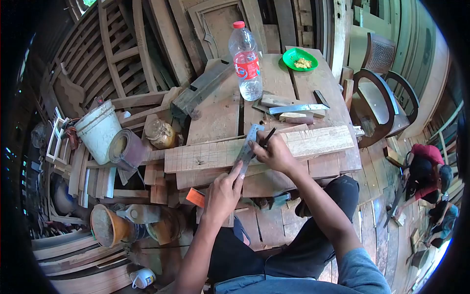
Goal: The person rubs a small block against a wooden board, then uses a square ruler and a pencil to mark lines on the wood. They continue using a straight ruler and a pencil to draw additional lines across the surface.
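A pale wooden board (320,142) lies across the near part of the wooden table (213,122), with thin lines marked on its left part. A metal ruler (251,138) sits slantwise over the board. My left hand (224,190) holds the ruler's lower end, thumb and fingers pressed on it. Beside the ruler's upper part, my right hand (275,153) is closed around a dark, thin marking tool (270,135). Behind the board lie a metal try square (299,108) and small wood pieces (279,100).
A water bottle (246,66) and a green dish (300,59) stand farther back. Buckets (98,132) and a jar (159,133) are at left. A chair (382,93) stands at right. Two people (431,169) work low at the far right.
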### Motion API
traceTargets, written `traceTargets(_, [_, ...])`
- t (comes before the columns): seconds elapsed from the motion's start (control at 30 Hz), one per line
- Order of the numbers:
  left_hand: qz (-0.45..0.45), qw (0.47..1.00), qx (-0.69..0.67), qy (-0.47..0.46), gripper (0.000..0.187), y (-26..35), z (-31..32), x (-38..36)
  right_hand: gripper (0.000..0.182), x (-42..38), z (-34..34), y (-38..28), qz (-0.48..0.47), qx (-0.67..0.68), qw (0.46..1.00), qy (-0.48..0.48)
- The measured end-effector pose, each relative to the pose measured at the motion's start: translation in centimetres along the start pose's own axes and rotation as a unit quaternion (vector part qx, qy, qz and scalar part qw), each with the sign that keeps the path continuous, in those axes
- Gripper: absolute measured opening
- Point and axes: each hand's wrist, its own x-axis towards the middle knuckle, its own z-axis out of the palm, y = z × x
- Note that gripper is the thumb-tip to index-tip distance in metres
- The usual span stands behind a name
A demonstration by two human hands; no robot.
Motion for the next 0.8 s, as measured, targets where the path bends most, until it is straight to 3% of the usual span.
traceTargets(0.17, [0.006,1.000,-0.002,0.003,0.047,-0.2,0.1,0.0,0.030,0.3,-0.5,-2.5,0.067,0.010,0.997,0.048])
traceTargets(0.27, [0.003,1.000,-0.003,0.002,0.047,-0.3,0.2,-0.1,0.029,0.4,-0.6,-1.4,0.015,-0.053,0.997,0.057])
traceTargets(0.4, [-0.012,1.000,0.005,-0.008,0.048,0.2,-0.2,-0.1,0.027,0.0,0.0,-0.1,0.016,-0.034,0.999,0.014])
traceTargets(0.57, [0.021,0.999,0.005,0.025,0.047,-1.5,1.1,-0.2,0.029,0.4,-0.4,-1.7,0.083,0.022,0.995,0.044])
traceTargets(0.8, [-0.013,1.000,0.000,-0.004,0.046,-0.2,-0.1,-0.1,0.030,-0.1,-0.3,-0.8,-0.003,-0.003,1.000,-0.009])
